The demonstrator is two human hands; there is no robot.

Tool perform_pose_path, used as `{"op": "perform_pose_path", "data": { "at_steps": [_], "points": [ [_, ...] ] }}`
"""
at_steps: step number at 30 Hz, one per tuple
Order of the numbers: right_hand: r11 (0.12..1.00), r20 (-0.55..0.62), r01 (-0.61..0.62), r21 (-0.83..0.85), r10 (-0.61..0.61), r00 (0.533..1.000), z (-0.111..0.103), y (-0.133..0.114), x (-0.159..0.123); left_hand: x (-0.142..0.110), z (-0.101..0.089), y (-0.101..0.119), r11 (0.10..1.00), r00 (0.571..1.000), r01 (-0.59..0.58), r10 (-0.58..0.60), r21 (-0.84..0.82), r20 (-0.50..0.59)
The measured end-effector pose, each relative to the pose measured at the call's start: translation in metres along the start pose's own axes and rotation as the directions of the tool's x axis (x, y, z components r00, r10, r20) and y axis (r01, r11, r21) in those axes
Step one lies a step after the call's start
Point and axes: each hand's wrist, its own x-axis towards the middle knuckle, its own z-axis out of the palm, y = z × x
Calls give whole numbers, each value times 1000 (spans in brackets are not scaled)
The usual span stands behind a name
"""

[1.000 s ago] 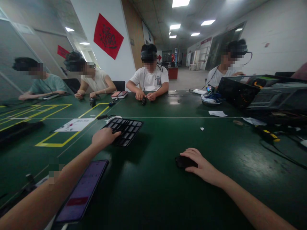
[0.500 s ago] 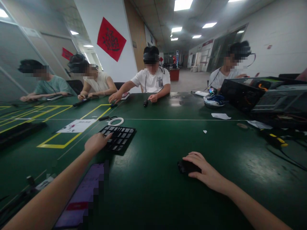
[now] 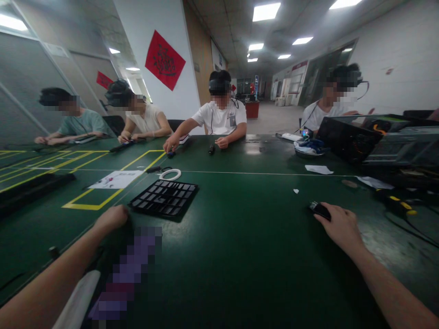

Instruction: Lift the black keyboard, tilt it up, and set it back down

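Note:
My left hand (image 3: 112,218) is closed beside the near left corner of a black tray (image 3: 164,197) with several small compartments. Its fingers curl downward out of sight, so what they hold, if anything, is hidden. On the right side of the table, my right hand (image 3: 343,228) grips a small black mouse-shaped object (image 3: 321,210) with a shiny, metallic-looking far end. A blurred-out purple rectangle (image 3: 132,269), like a screen, lies right of my left forearm. Partly under that forearm is a long white object (image 3: 80,294).
A white ring (image 3: 170,174) lies behind the tray, beside a printed sheet (image 3: 116,179). At the right are a yellow-and-black tool (image 3: 398,202), cables and an open computer case (image 3: 370,137). Paper scraps (image 3: 318,169) lie nearby. Several people sit across the green table (image 3: 240,256).
My left hand has drawn back from the tray toward me and left. My right hand has moved right with the black object, now gripped at its near end. The view shifted slightly.

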Motion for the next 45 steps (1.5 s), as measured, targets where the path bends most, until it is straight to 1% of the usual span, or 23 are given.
{"op": "perform_pose_path", "data": {
  "at_steps": [2,4,7,10,12,15,20,22,27,31,33,37,40,43,45],
  "points": [
    [997,-18,-52,-59,51,999,5,8,2,2,4,1,999,999,-22,20,32,51],
    [993,-71,-73,-87,67,995,6,7,1,4,6,1,998,997,-34,30,50,75],
    [990,-168,-118,-75,105,980,1,-1,-1,4,8,-2,996,996,-47,41,78,75],
    [987,-219,-158,-27,149,964,-5,-9,-4,4,10,-8,993,997,-58,53,104,50],
    [986,-208,-164,-3,160,965,-8,-10,-4,3,12,-11,991,997,-75,71,111,43],
    [987,-156,-161,29,163,974,-9,-11,-3,0,12,-12,989,995,-95,91,113,42],
    [981,-59,-183,61,187,981,-8,-12,0,-7,6,-6,988,995,-91,86,122,46],
    [981,-45,-184,61,187,981,-8,-12,1,-10,3,-4,987,995,-90,84,137,45],
    [985,-36,-164,58,167,985,-8,-11,0,-16,3,-4,977,997,-22,6,212,73],
    [985,-45,-163,61,166,985,-9,-13,0,-20,6,-6,985,995,-80,70,150,74],
    [985,-52,-164,58,168,984,-10,-15,-1,-22,5,-5,988,995,-84,76,128,68],
    [986,-34,-159,46,161,986,-10,-13,-1,-28,2,-2,996,998,-38,34,81,46],
    [988,-19,-147,39,147,989,-7,-8,0,-30,-1,-2,1000,999,4,-6,31,52],
    [990,-26,-140,32,141,990,-3,-3,1,-28,-2,-4,999,998,41,-39,-35,47],
    [991,-33,-133,30,134,990,-2,-3,2,-24,-1,-7,991,997,80,-77,-109,30]
  ]
}}
